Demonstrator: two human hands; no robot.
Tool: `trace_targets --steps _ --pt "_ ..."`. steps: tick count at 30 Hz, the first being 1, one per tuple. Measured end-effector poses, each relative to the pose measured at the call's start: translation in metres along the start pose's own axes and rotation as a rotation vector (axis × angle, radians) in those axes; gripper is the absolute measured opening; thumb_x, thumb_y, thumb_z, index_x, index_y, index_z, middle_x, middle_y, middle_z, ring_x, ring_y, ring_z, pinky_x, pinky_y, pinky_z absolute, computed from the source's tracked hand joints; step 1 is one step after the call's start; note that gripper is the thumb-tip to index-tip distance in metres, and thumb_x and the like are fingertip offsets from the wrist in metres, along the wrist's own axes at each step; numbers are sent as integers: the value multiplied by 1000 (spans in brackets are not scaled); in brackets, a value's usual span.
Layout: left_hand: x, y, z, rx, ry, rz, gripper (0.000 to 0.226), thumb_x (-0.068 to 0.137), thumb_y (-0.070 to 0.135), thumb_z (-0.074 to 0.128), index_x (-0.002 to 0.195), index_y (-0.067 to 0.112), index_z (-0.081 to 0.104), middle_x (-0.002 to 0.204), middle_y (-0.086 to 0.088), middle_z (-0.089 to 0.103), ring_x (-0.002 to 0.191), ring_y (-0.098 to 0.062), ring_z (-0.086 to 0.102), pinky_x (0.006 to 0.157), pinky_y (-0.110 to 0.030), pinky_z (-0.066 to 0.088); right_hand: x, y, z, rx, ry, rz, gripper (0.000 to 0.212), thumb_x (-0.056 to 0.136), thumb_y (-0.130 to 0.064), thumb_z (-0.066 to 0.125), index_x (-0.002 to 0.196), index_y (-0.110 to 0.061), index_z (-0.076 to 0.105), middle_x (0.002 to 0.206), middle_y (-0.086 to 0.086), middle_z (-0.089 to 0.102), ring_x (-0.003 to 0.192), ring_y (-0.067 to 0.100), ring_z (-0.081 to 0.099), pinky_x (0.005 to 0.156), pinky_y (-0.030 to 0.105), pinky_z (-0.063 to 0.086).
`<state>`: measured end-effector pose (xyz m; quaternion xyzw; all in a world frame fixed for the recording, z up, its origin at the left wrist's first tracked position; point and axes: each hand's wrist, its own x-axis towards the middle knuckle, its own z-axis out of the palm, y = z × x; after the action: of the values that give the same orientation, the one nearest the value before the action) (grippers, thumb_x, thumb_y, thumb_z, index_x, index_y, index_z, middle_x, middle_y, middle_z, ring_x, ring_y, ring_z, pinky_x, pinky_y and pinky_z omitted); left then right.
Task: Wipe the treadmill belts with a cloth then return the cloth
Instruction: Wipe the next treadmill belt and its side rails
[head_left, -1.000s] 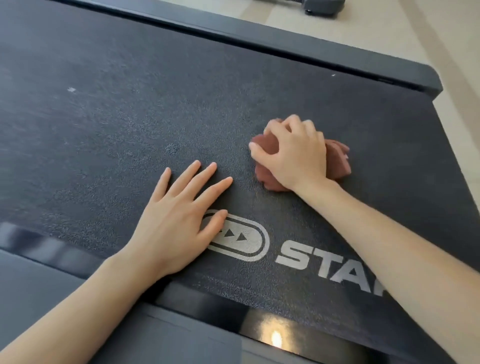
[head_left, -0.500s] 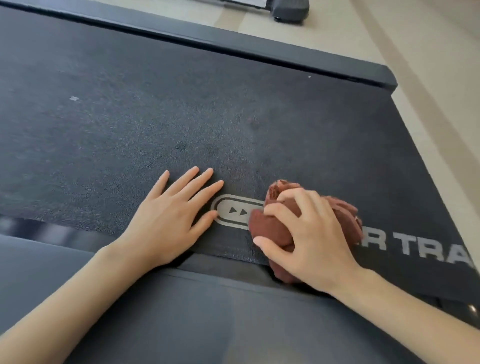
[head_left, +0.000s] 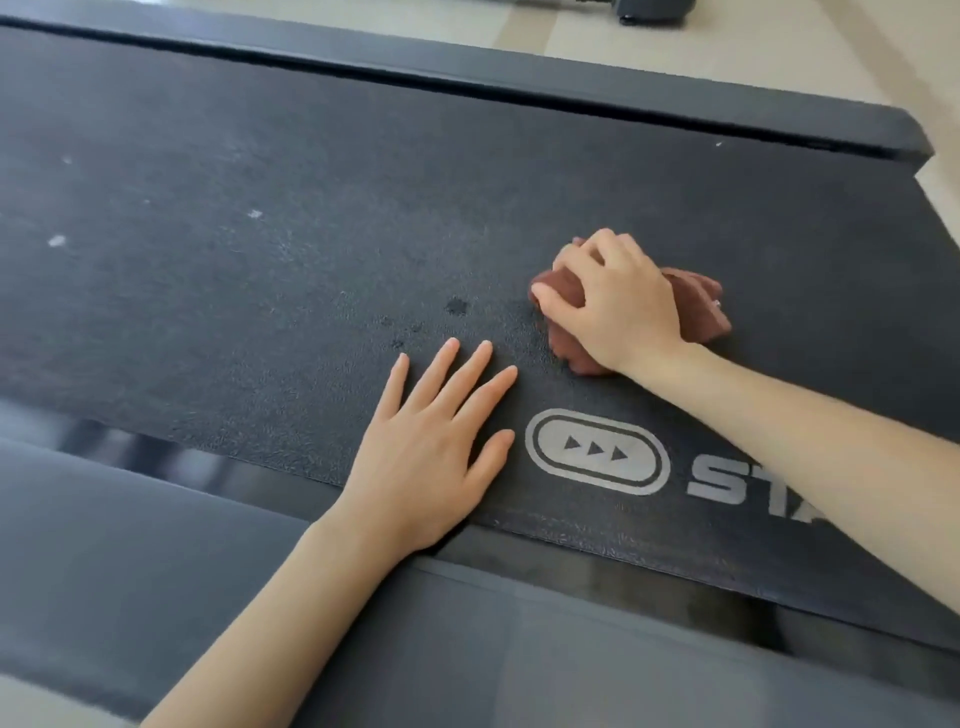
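Note:
A dark textured treadmill belt (head_left: 260, 234) fills most of the head view, with a grey arrow logo (head_left: 596, 451) and pale lettering printed near its close edge. My right hand (head_left: 618, 306) presses a bunched reddish-brown cloth (head_left: 698, 306) onto the belt, right of centre, fingers curled over it. My left hand (head_left: 431, 452) lies flat on the belt beside the logo, fingers spread, holding nothing. Small dark damp spots and pale specks mark the belt to the left of the cloth.
A dark side rail (head_left: 519, 78) runs along the belt's far edge, with pale floor (head_left: 779, 52) beyond it. A grey side rail (head_left: 156, 571) borders the near edge. The foot of another machine (head_left: 654, 10) shows at the top right.
My right hand has pushed the cloth away from the near edge, back up the belt past the logo. My left hand stays flat on the belt.

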<state>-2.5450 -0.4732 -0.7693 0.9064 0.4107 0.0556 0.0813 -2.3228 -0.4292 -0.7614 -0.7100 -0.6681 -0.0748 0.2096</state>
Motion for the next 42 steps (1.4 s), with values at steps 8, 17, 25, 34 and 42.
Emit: trace_targets --steps 8,17,25,34,42 --pt "0 1 -2 -7 -11 -20 62 88 56 8 147 40 15 156 15 5 145 -11 -4 118 -41 -3 104 13 45 -50 -5 104 44 87 -53 47 109 -16 57 115 13 53 112 32 45 92 40 36" --pt "-4 2 -7 75 40 -9 52 93 49 25 143 35 32 153 11 23 144 -14 11 116 -54 5 -69 3 -31 182 -151 -464 44 82 -52 52 108 -17 62 110 10 55 103 30 49 93 41 36" --pt "-8 -65 -17 73 118 -534 73 82 63 12 149 34 13 158 7 6 145 -18 1 116 -52 2 35 -47 26 148 -56 -450 43 82 -54 44 99 -20 64 100 7 57 96 30 51 80 38 37" --pt "-9 -70 -13 80 40 -560 66 88 68 3 148 40 5 157 16 0 145 -16 -5 116 -50 -1 136 -106 85 -12 -108 -273 48 85 -54 45 120 -21 52 127 13 47 118 32 40 95 42 31" --pt "-51 -120 -32 71 -43 -590 61 87 68 3 144 46 -2 154 21 -4 144 -8 -7 118 -42 0 -35 -52 -5 244 -139 -643 39 75 -49 56 99 -20 64 99 8 56 93 32 49 82 43 35"
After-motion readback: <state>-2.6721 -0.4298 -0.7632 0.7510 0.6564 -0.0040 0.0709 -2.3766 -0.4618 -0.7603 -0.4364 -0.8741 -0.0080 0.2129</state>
